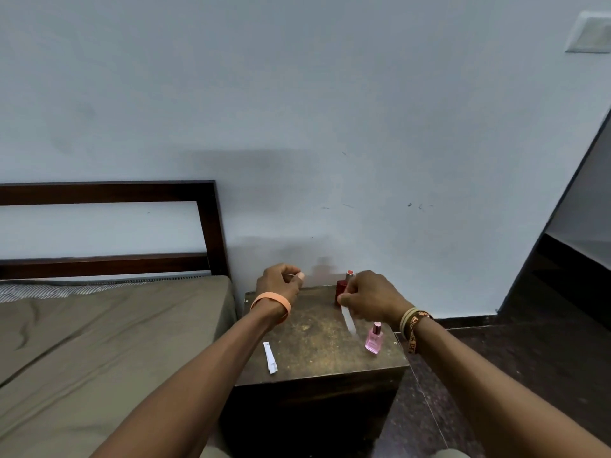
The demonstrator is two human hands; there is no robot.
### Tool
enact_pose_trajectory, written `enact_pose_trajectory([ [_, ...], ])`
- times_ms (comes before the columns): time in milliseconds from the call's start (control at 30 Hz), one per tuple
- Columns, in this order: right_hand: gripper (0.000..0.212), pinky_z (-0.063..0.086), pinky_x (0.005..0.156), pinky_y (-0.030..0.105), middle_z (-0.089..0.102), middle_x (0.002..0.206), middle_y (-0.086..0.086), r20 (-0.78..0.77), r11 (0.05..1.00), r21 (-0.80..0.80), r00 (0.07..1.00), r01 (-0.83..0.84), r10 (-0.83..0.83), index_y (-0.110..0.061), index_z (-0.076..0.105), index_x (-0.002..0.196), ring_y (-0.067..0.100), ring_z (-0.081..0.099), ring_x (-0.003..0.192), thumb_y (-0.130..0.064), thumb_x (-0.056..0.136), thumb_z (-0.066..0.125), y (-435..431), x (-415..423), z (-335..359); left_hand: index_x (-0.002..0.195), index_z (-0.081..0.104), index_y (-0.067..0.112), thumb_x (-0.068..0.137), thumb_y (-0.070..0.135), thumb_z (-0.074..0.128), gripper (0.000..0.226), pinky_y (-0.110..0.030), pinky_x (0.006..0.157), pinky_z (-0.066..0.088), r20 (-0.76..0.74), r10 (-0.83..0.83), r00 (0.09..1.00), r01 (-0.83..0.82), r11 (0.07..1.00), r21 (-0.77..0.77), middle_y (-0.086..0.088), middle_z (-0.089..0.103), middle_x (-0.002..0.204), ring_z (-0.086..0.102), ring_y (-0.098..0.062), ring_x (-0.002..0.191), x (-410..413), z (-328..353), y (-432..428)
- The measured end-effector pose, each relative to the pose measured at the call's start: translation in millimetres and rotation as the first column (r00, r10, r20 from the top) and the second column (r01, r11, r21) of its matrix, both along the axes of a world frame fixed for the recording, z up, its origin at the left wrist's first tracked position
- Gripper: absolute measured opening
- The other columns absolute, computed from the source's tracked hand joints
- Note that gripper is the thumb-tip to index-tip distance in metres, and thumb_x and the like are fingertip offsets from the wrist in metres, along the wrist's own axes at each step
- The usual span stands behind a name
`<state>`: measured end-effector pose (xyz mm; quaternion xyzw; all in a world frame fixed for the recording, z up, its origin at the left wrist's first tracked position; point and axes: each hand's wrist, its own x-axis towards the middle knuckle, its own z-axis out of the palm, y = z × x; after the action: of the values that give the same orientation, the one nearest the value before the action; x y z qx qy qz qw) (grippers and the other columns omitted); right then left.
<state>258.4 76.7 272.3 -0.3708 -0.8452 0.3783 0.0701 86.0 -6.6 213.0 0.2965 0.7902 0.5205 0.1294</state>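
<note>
My left hand point(281, 280), with an orange wristband, is raised over the back left of a worn wooden bedside table point(317, 342) and pinches something thin and pale, too small to name. My right hand point(370, 299) pinches the top of a white paper strip point(348, 320) that hangs down over the table. Behind the right hand a red bottle point(342, 287) stands by the wall, partly hidden. A small pink bottle point(374, 338) stands upright near the table's right edge. A second white paper strip point(270, 357) lies flat at the front left.
A bed with a brown sheet point(99, 342) and dark wooden headboard point(208, 226) touches the table's left side. A pale blue wall point(330, 127) rises right behind the table. Dark floor point(496, 358) lies to the right, with a doorway point(588, 209) beyond.
</note>
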Motion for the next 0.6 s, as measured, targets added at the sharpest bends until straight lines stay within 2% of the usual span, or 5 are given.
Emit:
enact_pose_trajectory([
  [67,0.018,0.057,0.063,0.034,0.071,0.074,0.012,-0.085,0.998,-0.068,0.996,-0.011,0.005,-0.004,0.068,0.085,0.020,0.068,0.062,-0.020,0.092,0.064,-3.4,1.3,1.6,0.090,0.067,0.024,0.085,0.024,0.067,0.006,-0.042,0.081,0.058,-0.011,0.001,1.000,-0.001,1.000,-0.010,-0.003,0.072,0.087,0.069,-0.020,0.081,0.7,-0.5,-0.2],
  [200,0.017,0.059,0.068,0.042,0.070,0.071,0.012,-0.222,0.978,-0.209,0.974,-0.001,-0.046,-0.003,0.065,0.086,0.021,0.066,0.060,-0.019,0.093,0.065,-1.0,-2.4,11.2,0.092,0.068,0.020,0.085,0.024,0.067,0.008,-0.041,0.083,0.057,-0.041,0.005,0.999,-0.007,0.999,-0.031,-0.003,0.072,0.088,0.069,-0.020,0.081,3.4,-2.3,-1.8],
  [333,0.017,0.055,0.053,0.029,0.067,0.071,0.012,-0.397,0.829,-0.554,0.900,-0.079,-0.180,-0.005,0.065,0.082,0.017,0.063,0.055,-0.019,0.092,0.067,3.2,-5.3,26.3,0.092,0.070,0.019,0.085,0.025,0.067,0.010,-0.040,0.083,0.057,-0.077,-0.003,0.997,0.000,0.999,-0.041,-0.002,0.073,0.088,0.068,-0.019,0.081,2.2,-0.1,-0.3],
  [467,0.020,0.057,0.060,0.040,0.071,0.070,0.015,-0.183,0.987,-0.152,0.980,0.048,-0.075,-0.002,0.067,0.081,0.028,0.064,0.055,-0.020,0.091,0.065,3.7,-11.1,13.1,0.093,0.070,0.018,0.086,0.027,0.067,0.012,-0.039,0.083,0.057,-0.080,0.009,0.997,-0.012,0.999,-0.038,-0.003,0.073,0.088,0.069,-0.019,0.081,4.6,3.6,1.7],
  [600,0.015,0.054,0.052,0.027,0.068,0.074,0.014,-0.397,0.876,-0.480,0.902,-0.049,-0.168,-0.004,0.064,0.089,0.017,0.062,0.054,-0.018,0.093,0.066,4.3,-18.1,23.2,0.091,0.072,0.016,0.085,0.026,0.067,0.012,-0.032,0.082,0.055,-0.110,-0.001,0.994,-0.003,0.999,-0.042,0.002,0.071,0.085,0.066,-0.016,0.081,6.5,7.6,2.2],
])
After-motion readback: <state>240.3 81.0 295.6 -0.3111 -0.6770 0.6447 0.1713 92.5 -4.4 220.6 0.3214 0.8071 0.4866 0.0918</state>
